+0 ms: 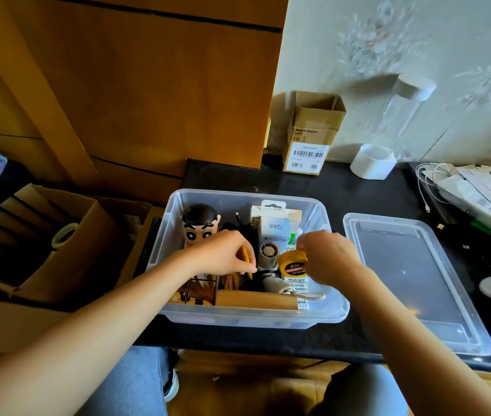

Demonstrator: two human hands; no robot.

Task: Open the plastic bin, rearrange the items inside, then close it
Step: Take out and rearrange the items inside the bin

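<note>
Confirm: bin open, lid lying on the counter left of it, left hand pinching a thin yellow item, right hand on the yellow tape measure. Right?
Not quite. In the head view the lid lies on the counter to the right of the bin, not the left. The rest holds: the bin is open, the left hand pinches a thin yellow item, and the right hand is on the yellow tape measure.

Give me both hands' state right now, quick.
Left hand: pinches a thin yellow item inside the bin.
Right hand: grips the yellow tape measure.
</note>
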